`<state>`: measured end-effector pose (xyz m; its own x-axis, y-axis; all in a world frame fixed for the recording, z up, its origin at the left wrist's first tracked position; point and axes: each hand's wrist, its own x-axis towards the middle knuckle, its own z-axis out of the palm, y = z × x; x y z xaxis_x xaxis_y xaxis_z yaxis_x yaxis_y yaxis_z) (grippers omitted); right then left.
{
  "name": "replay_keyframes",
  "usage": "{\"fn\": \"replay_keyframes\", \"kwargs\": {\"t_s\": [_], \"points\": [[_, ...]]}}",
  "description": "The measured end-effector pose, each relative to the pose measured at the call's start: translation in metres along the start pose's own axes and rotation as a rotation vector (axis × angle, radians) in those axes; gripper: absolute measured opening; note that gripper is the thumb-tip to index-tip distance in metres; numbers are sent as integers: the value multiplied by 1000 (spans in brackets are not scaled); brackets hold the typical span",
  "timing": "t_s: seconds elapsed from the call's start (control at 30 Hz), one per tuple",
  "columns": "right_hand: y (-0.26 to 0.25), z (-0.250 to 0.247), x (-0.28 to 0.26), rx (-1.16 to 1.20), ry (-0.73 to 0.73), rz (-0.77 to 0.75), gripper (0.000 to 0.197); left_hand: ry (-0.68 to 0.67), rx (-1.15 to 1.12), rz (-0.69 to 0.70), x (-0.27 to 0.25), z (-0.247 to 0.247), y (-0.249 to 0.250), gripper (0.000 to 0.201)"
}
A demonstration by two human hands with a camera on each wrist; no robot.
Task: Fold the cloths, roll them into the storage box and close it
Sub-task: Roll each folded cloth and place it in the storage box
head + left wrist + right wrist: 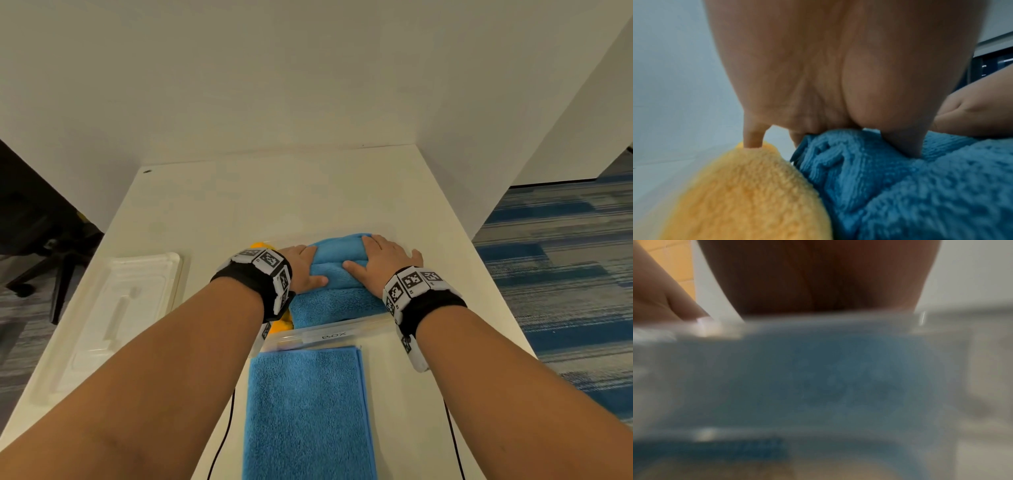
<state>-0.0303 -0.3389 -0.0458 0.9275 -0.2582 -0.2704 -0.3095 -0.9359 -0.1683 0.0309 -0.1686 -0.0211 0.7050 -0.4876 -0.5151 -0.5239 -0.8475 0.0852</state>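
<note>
Head view shows your white desk (212, 205) pushed up against a plain white wall (308, 68), with another white panel along its right edge. Blue striped carpet (555, 246) lies past the right edge, and a dark chair base (51, 260) stands past the left edge. The white lid (113, 318) lies flat near the left edge of the desk, well apart from the clear storage box (329, 334), which sits in the middle. Two thin black cables run down off the near edge. Your forearms reach over the desk and hide part of the box's sides. A folded blue cloth (308, 411) lies flat between the box and the near edge, touching the box, and its long side runs from you toward the wall. Inside the box, a rolled blue cloth (337, 255) lies with its long side running left to right, and another blue cloth (335, 305) sits just in front of it. A yellow cloth (740, 191) is tucked at the left end of the box, touching the blue ones. Your left hand (305, 269) rests on the left end of the blue roll, fingers bent down over it and thumb pressed on top. Your right hand (383, 258) does the same on the right end. The right wrist view is too blurry to show fingers.
</note>
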Motion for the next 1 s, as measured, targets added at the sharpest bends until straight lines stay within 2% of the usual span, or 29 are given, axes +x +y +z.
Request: {"fn": "replay_keyframes", "kwargs": {"t_s": [0.17,0.3,0.43,0.57,0.67,0.73,0.8,0.9,1.0], "points": [[-2,-4,-6,83,123,-5,72,130,-11,-16,-9,-4,-3,74],[-2,-10,-16,98,186,6,72,200,-8,-28,-20,-4,-6,83],[-7,-14,-34,71,314,-16,62,242,-64,-69,-34,0,-13,88],[-14,-11,-57,77,388,-90,42,381,-100,-117,-53,12,-18,74],[-20,-7,-74,226,267,-222,22,432,-220,-138,-67,22,-22,55],[-25,-2,-86,300,132,-295,17,413,-320,-136,-75,27,-26,40],[-29,5,-97,238,18,-339,23,337,-415,-128,-85,34,-29,29],[-32,15,-107,132,-92,-365,30,137,-597,-87,-101,45,-33,30],[-32,25,-113,64,-174,-352,34,-33,-732,-107,-117,51,-32,26]]}}
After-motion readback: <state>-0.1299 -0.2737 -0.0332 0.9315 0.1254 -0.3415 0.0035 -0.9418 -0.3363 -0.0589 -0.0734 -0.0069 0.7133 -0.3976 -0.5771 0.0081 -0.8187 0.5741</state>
